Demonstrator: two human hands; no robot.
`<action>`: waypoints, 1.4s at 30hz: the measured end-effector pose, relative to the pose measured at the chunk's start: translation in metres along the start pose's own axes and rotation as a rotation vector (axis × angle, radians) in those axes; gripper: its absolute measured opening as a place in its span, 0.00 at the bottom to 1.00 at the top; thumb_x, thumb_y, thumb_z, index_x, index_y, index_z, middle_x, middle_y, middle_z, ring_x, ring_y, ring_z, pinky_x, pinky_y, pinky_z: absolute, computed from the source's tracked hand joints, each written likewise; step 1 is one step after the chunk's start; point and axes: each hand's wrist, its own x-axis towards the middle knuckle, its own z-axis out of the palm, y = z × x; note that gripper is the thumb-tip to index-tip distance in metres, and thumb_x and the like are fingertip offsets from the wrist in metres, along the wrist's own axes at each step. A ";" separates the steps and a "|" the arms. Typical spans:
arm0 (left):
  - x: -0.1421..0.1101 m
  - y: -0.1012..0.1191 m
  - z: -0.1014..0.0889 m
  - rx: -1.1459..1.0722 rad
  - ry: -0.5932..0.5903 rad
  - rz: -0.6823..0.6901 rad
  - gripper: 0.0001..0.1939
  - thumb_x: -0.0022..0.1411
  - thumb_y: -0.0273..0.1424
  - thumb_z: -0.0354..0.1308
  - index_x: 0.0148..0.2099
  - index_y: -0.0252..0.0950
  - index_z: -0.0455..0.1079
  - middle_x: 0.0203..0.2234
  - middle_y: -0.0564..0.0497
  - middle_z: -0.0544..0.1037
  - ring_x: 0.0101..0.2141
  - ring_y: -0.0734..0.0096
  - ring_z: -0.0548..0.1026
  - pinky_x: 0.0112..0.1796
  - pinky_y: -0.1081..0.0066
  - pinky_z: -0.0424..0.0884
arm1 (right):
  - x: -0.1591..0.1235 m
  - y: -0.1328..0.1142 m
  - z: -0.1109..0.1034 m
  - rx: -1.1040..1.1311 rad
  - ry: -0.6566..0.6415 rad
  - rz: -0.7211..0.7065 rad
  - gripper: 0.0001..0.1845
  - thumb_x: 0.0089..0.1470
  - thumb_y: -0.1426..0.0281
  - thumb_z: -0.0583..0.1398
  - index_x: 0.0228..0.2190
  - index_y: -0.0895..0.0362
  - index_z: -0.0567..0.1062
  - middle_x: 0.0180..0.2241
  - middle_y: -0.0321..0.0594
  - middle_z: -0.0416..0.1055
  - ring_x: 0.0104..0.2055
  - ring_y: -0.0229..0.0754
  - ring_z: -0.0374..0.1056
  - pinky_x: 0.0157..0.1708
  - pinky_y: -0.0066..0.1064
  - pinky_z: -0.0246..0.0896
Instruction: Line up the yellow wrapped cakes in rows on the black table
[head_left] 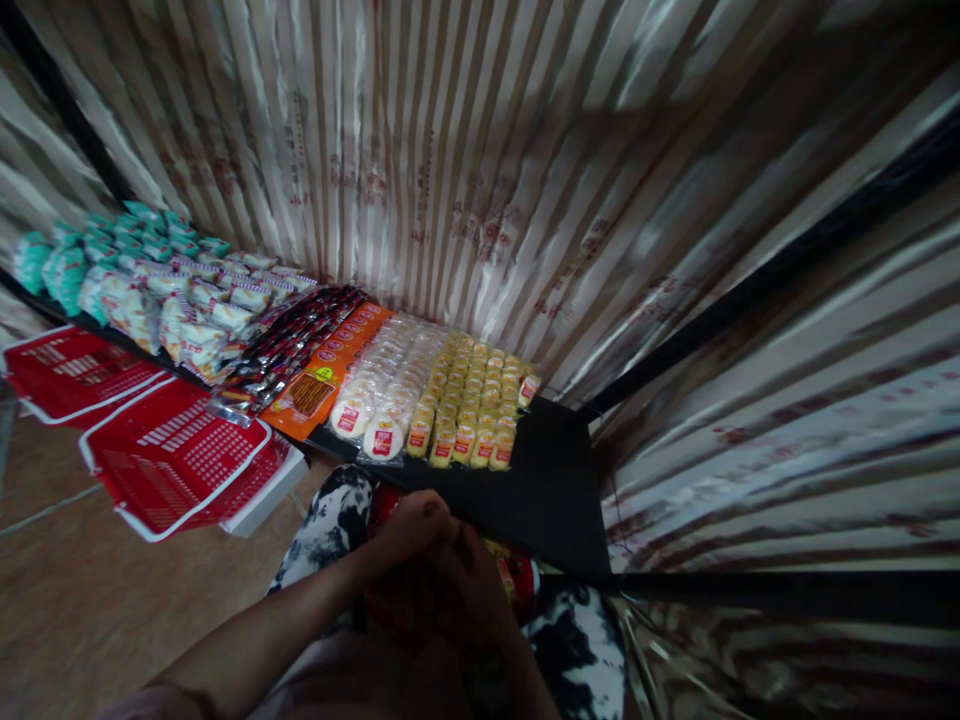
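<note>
My left hand (416, 524) and my right hand (472, 572) meet above a red basket (531, 580) between my knees. The fingers of both are bent and pressed close together. A small yellowish bit shows at the fingertips, but dimness and the fingers hide what it is. Yellow packs (506, 572) with red labels lie in the basket beside my right hand. Just beyond, on a black shelf (551, 475), stand rows of similar small yellow wrapped packs (465, 400). The shelf's front edge is close to my hands.
Left along the shelf are clear-wrapped round white items (382, 437), an orange packet (311, 392), dark shiny packets (289, 350), white bags (199, 335) and teal bags (64, 275). Red baskets (176, 450) sit on the floor. Striped sheeting (420, 150) and black frame bars (720, 310) enclose the shelf.
</note>
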 end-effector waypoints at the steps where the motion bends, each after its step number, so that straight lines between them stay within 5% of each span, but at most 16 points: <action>1: 0.001 0.005 -0.002 -0.024 -0.009 0.007 0.09 0.54 0.29 0.49 0.30 0.33 0.70 0.24 0.53 0.74 0.27 0.75 0.69 0.29 0.76 0.63 | 0.001 -0.002 -0.003 0.014 0.042 -0.005 0.16 0.53 0.62 0.55 0.42 0.55 0.70 0.41 0.43 0.74 0.44 0.46 0.70 0.43 0.35 0.64; 8: 0.009 0.029 -0.003 0.015 0.083 0.079 0.10 0.53 0.30 0.52 0.35 0.32 0.72 0.32 0.49 0.72 0.29 0.75 0.68 0.32 0.75 0.65 | 0.015 -0.011 -0.021 0.212 0.151 -0.037 0.18 0.53 0.59 0.55 0.42 0.55 0.70 0.40 0.41 0.74 0.43 0.44 0.71 0.43 0.33 0.66; 14: 0.014 0.027 0.009 -0.079 -0.013 0.086 0.17 0.52 0.27 0.54 0.47 0.35 0.68 0.33 0.52 0.73 0.25 0.79 0.66 0.28 0.78 0.65 | 0.024 -0.017 -0.026 0.344 0.220 0.001 0.21 0.52 0.56 0.55 0.43 0.57 0.70 0.39 0.42 0.76 0.41 0.45 0.72 0.40 0.33 0.68; 26: 0.023 0.039 0.020 -0.018 0.070 0.124 0.10 0.50 0.22 0.53 0.38 0.34 0.68 0.28 0.54 0.69 0.26 0.79 0.66 0.29 0.78 0.65 | 0.028 -0.008 -0.032 0.391 0.362 -0.036 0.28 0.48 0.52 0.58 0.45 0.58 0.72 0.42 0.46 0.75 0.43 0.47 0.72 0.43 0.37 0.68; 35: 0.035 0.043 0.036 -0.340 0.046 0.002 0.16 0.52 0.23 0.52 0.45 0.34 0.65 0.32 0.54 0.67 0.22 0.84 0.67 0.23 0.80 0.65 | 0.021 -0.006 -0.045 0.399 0.380 -0.029 0.29 0.51 0.54 0.58 0.49 0.58 0.71 0.50 0.44 0.70 0.52 0.48 0.66 0.53 0.44 0.61; 42: 0.036 0.054 0.043 -0.561 -0.051 0.054 0.21 0.49 0.21 0.56 0.48 0.33 0.63 0.37 0.50 0.71 0.29 0.81 0.69 0.33 0.78 0.68 | 0.023 0.000 -0.047 0.230 0.489 -0.146 0.21 0.53 0.60 0.57 0.47 0.56 0.73 0.48 0.45 0.71 0.50 0.45 0.67 0.51 0.39 0.62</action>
